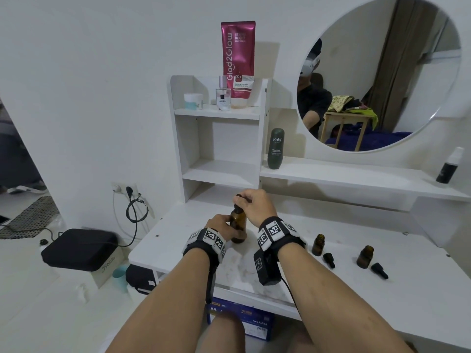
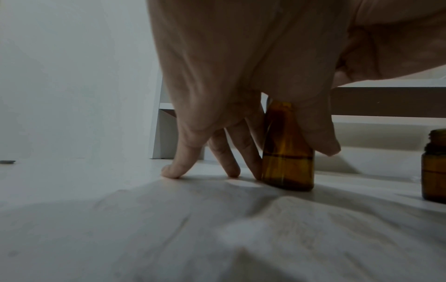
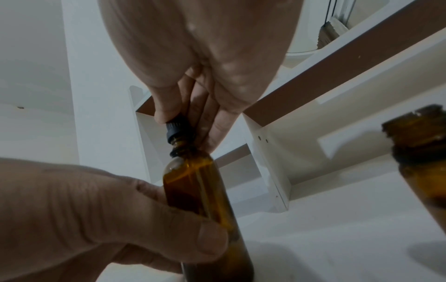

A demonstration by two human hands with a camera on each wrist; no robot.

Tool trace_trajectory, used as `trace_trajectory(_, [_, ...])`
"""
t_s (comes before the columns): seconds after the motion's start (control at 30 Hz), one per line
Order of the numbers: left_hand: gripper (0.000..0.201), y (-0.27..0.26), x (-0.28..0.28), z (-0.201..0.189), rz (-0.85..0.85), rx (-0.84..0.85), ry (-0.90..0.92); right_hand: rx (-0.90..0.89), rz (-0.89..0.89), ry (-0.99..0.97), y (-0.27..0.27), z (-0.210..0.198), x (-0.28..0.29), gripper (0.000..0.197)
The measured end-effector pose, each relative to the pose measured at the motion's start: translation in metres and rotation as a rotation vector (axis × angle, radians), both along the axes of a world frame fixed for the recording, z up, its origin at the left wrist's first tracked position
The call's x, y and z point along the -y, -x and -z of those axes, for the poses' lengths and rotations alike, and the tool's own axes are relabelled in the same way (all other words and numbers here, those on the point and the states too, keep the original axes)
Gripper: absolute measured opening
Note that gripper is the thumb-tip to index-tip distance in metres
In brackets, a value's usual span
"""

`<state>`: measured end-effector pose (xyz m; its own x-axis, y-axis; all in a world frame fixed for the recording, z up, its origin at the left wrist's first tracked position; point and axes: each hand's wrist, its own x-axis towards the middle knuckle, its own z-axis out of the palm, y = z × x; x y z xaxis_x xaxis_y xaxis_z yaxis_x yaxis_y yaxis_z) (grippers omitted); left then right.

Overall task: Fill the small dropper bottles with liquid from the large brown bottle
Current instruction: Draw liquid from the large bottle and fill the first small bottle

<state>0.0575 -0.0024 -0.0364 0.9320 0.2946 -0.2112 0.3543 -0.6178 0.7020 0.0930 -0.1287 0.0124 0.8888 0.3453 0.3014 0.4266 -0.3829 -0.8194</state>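
On the white vanity top [image 1: 331, 289], the large brown bottle [image 1: 238, 226] is standing upright — the left hand [image 1: 221, 225] is gripping its body while the right hand [image 1: 254, 202] is pinching the black cap [image 3: 177, 128] at its neck. To the right, two small dropper bottles [image 1: 318, 244] [image 1: 365, 256] are standing uncapped, each with a black dropper cap [image 1: 329, 260] [image 1: 379, 270] lying just beside it.
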Motion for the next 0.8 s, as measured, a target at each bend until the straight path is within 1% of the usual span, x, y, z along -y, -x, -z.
trace_trajectory(0.13, [0.053, -0.001, -0.001, 0.0, -0.004, 0.0, -0.004, -0.005, -0.031, -0.098, 0.0, -0.02, 0.001, 0.015])
trace_trajectory(0.23, [0.054, -0.001, -0.001, -0.001, -0.003, -0.01, 0.004, 0.014, -0.004, -0.172, -0.004, -0.043, 0.006, 0.012])
trace_trajectory(0.3, [0.06, 0.001, -0.001, -0.001, 0.009, -0.026, 0.008, 0.015, -0.004, -0.245, -0.005, -0.058, 0.011, 0.009])
trace_trajectory(0.33, [0.068, 0.001, 0.0, -0.003, 0.021, -0.036, 0.005, 0.009, -0.009, -0.285, -0.006, -0.065, 0.016, 0.01])
trace_trajectory(0.37, [0.081, 0.001, -0.002, -0.002, 0.027, -0.052, 0.01, 0.002, -0.014, -0.315, -0.007, -0.069, 0.018, 0.01])
trace_trajectory(0.43, [0.109, 0.001, -0.003, -0.009, 0.034, -0.087, 0.04, 0.015, 0.001, -0.32, -0.008, -0.078, 0.029, 0.012])
trace_trajectory(0.47, [0.12, 0.002, -0.003, -0.015, 0.044, -0.093, 0.058, 0.026, 0.018, -0.306, -0.01, -0.081, 0.035, 0.011])
trace_trajectory(0.5, [0.127, 0.002, -0.003, -0.023, 0.051, -0.085, 0.08, 0.034, 0.034, -0.29, -0.012, -0.082, 0.041, 0.01])
trace_trajectory(0.57, [0.132, 0.004, 0.001, -0.042, 0.063, -0.012, 0.079, 0.033, 0.064, -0.264, -0.016, -0.083, 0.055, 0.011])
trace_trajectory(0.63, [0.131, 0.008, 0.012, -0.065, 0.074, 0.09, -0.075, 0.039, 0.096, -0.25, -0.019, -0.082, 0.068, 0.008])
trace_trajectory(0.7, [0.124, 0.008, 0.028, -0.083, 0.068, 0.21, -0.27, 0.052, 0.132, -0.232, -0.021, -0.08, 0.08, 0.013])
trace_trajectory(0.73, [0.114, 0.009, 0.037, -0.091, 0.07, 0.276, -0.317, 0.053, 0.155, -0.223, -0.021, -0.079, 0.085, 0.015])
trace_trajectory(0.77, [0.099, 0.008, 0.046, -0.095, 0.086, 0.343, -0.328, 0.055, 0.18, -0.208, -0.021, -0.077, 0.091, 0.014])
trace_trajectory(0.8, [0.08, 0.008, 0.054, -0.099, 0.12, 0.394, -0.323, 0.057, 0.205, -0.188, -0.021, -0.076, 0.095, 0.013])
